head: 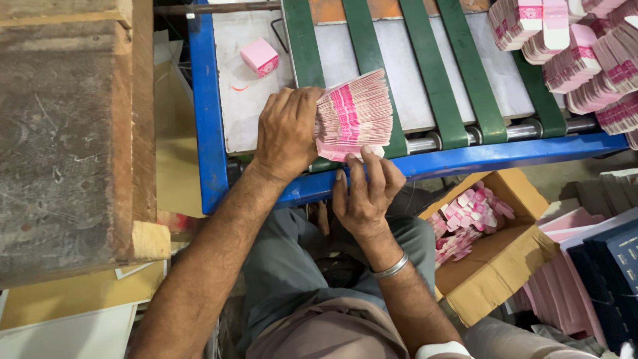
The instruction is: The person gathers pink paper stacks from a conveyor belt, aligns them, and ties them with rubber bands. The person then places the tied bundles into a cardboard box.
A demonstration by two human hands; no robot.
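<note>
My left hand (pixel 287 129) grips the left end of a thick stack of flattened pink and white cartons (pixel 354 114), held on edge over the near end of a conveyor. My right hand (pixel 364 193) touches the stack's lower edge from below with its fingertips, fingers spread. A metal bangle sits on that wrist. The stack rests against a green belt (pixel 302 46) of the conveyor.
The blue-framed conveyor (pixel 207 119) carries several green belts and more pink carton stacks (pixel 585 60) at the far right. One small pink box (pixel 260 57) lies on its left plate. A cardboard box (pixel 505 266) with pink cartons stands by my right knee. A worn wooden table (pixel 66 133) is on the left.
</note>
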